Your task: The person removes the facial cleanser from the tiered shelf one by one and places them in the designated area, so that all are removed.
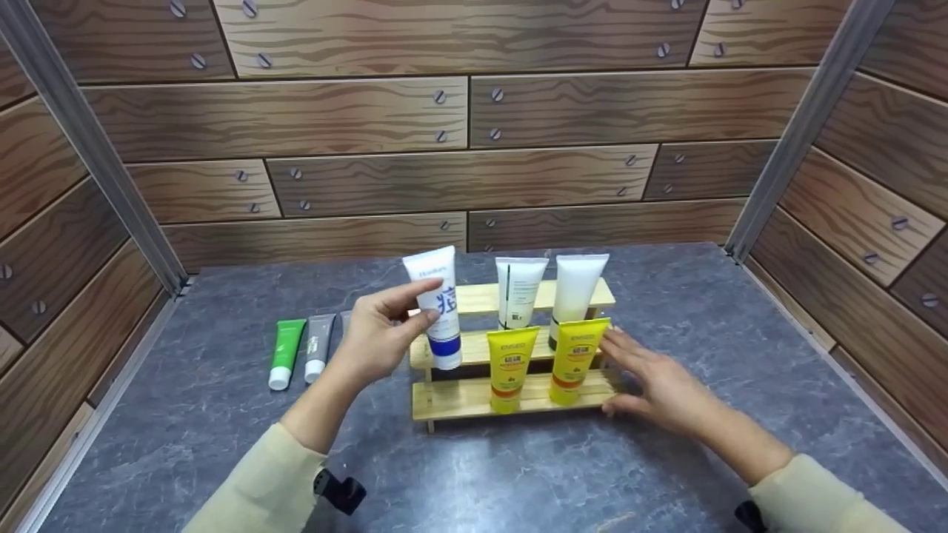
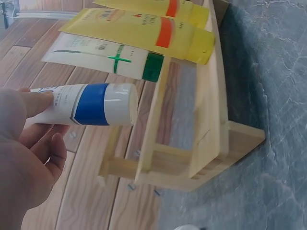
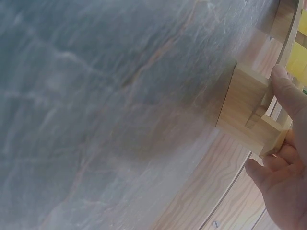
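My left hand (image 1: 374,333) pinches a white squeeze tube (image 1: 443,307) with a blue band between thumb and fingers. That tube is nearly upright, cap down, in front of the left part of a stepped wooden display rack (image 1: 452,400); in the left wrist view its capped end (image 2: 120,104) is apart from the shelves. My right hand (image 1: 659,385) holds the rack's right end, thumb at the lower shelf's front edge and fingers further back. Two yellow tubes (image 1: 511,370) (image 1: 578,363) stand on the bottom shelf. Behind them stand a white tube with green marks (image 1: 521,290) and a plain white tube (image 1: 580,289).
Left of the rack, a green tube (image 1: 287,352) and a grey tube (image 1: 318,346) lie on the dark marbled tabletop (image 1: 503,481). Another grey tube (image 1: 346,321) is partly hidden behind my left hand. Wood-patterned panels (image 1: 370,118) enclose the back and sides.
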Demonstrator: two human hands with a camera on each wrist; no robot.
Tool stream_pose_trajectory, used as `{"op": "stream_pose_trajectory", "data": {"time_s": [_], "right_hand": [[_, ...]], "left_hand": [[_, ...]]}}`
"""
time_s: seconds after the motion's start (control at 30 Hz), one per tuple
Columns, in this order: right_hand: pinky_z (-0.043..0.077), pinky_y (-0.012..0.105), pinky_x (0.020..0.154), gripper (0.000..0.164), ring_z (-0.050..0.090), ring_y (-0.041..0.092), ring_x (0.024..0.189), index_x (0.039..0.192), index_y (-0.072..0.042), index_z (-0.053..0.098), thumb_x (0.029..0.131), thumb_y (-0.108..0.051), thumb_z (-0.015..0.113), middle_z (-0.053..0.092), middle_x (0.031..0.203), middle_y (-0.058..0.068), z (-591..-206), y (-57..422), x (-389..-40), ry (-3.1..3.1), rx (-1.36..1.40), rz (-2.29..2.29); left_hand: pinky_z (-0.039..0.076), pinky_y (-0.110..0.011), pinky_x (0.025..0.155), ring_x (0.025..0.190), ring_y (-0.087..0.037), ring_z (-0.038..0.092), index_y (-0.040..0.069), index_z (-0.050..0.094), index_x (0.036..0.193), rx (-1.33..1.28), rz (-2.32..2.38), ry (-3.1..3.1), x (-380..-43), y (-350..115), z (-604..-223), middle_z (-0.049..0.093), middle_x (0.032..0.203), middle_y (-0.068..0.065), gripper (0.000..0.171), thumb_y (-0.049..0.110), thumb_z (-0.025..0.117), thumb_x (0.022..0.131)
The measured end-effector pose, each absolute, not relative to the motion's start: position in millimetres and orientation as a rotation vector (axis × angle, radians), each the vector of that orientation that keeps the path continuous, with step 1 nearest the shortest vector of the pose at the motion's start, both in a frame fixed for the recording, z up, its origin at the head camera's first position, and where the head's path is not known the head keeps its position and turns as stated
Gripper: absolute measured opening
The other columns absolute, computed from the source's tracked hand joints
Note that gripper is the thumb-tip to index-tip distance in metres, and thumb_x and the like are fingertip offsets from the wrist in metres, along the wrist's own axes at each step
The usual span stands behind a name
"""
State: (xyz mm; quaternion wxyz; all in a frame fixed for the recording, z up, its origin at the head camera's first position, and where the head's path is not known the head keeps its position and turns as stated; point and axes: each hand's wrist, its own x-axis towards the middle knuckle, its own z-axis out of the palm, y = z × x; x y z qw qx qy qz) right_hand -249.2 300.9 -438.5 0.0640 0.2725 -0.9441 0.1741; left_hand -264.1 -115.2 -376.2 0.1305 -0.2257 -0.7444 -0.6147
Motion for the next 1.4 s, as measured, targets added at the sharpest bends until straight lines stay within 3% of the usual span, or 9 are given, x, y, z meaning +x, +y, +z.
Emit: {"op": "stream_pose_trajectory", "data": {"time_s": [0.1,0.27,0.47,0.6,0.7,0.97,1.27,1.4], "right_hand": [[0.035,0.064,0.116,0.097,0.036,0.042,0.151,0.160,-0.003,0.043,0.082,-0.037,0.091,0.032,0.168,0.016,-438.2,301.7,-250.4,-2.862,0.816,0.525],[0.035,0.066,0.115,0.097,0.036,0.042,0.152,0.160,-0.004,0.042,0.082,-0.036,0.090,0.031,0.168,0.016,-437.7,302.4,-252.3,-2.867,0.815,0.512],[0.035,0.067,0.115,0.097,0.035,0.042,0.152,0.160,-0.004,0.043,0.082,-0.037,0.090,0.030,0.169,0.015,-436.9,302.4,-252.4,-2.866,0.822,0.511],[0.036,0.068,0.113,0.095,0.037,0.042,0.151,0.159,-0.003,0.044,0.083,-0.038,0.090,0.033,0.168,0.016,-436.5,302.7,-252.7,-2.845,0.834,0.503],[0.037,0.068,0.113,0.095,0.038,0.042,0.151,0.159,-0.003,0.045,0.083,-0.039,0.089,0.034,0.168,0.016,-435.9,302.6,-253.1,-2.837,0.841,0.505],[0.036,0.067,0.114,0.096,0.036,0.042,0.152,0.160,-0.003,0.043,0.082,-0.036,0.090,0.031,0.168,0.016,-436.4,301.8,-252.8,-2.859,0.829,0.514],[0.036,0.067,0.114,0.097,0.037,0.042,0.151,0.160,-0.004,0.043,0.081,-0.035,0.091,0.032,0.168,0.016,-438.9,301.2,-250.8,-2.858,0.820,0.515],[0.035,0.068,0.113,0.097,0.036,0.042,0.151,0.160,-0.004,0.043,0.081,-0.036,0.091,0.031,0.168,0.016,-438.8,300.9,-249.5,-2.862,0.813,0.515]], "left_hand": [[0.044,-0.021,0.059,0.070,-0.019,0.055,0.003,0.075,0.131,-0.618,-1.759,-2.170,-259.6,-122.5,-371.3,0.075,0.091,-0.011,0.039,-0.006,0.076,0.092],[0.052,-0.022,0.065,0.080,-0.016,0.066,0.001,0.073,0.132,-0.569,-1.773,-2.162,-253.1,-135.5,-364.6,0.078,0.109,-0.015,0.040,-0.008,0.074,0.093],[0.046,-0.019,0.058,0.071,-0.011,0.061,0.002,0.073,0.133,-0.481,-1.790,-2.177,-245.6,-152.9,-360.9,0.078,0.109,-0.017,0.042,-0.009,0.073,0.093],[0.058,-0.022,0.073,0.091,-0.017,0.073,0.003,0.072,0.135,-0.423,-1.781,-2.199,-242.6,-163.7,-360.5,0.076,0.119,-0.019,0.042,-0.009,0.073,0.094],[0.060,-0.026,0.080,0.099,-0.023,0.073,0.003,0.072,0.136,-0.373,-1.763,-2.220,-241.1,-171.4,-361.1,0.075,0.122,-0.020,0.043,-0.009,0.073,0.094],[0.055,-0.025,0.074,0.099,-0.024,0.066,0.010,0.069,0.142,-0.235,-1.714,-2.355,-235.6,-186.6,-364.5,0.071,0.132,-0.018,0.044,-0.001,0.071,0.099],[0.056,-0.026,0.074,0.096,-0.021,0.067,0.007,0.070,0.139,-0.171,-1.771,-2.361,-230.6,-196.0,-375.8,0.073,0.125,-0.021,0.044,-0.002,0.073,0.097],[0.051,-0.025,0.065,0.090,-0.020,0.065,0.009,0.070,0.140,-0.142,-1.781,-2.402,-227.8,-198.6,-380.2,0.074,0.124,-0.020,0.044,-0.001,0.073,0.097]]}}
